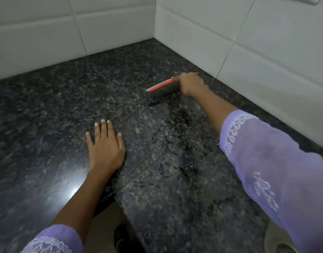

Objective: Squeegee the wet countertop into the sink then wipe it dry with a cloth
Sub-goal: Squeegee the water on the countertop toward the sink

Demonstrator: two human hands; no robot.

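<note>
My right hand [190, 84] grips a squeegee [161, 86] with an orange and white frame and a dark blade, held down on the dark speckled granite countertop [56, 99] near the back right corner. Streaks and drops of water [172, 148] lie on the stone between the blade and the front edge. My left hand [105, 146] rests flat on the counter, fingers spread, holding nothing. No sink and no cloth are in view.
White tiled walls [266, 52] meet in a corner behind the squeegee. The counter forms an L, with an inner front edge [118, 199] near my left forearm. Below it a strip of floor and a dark shoe [120, 236] show.
</note>
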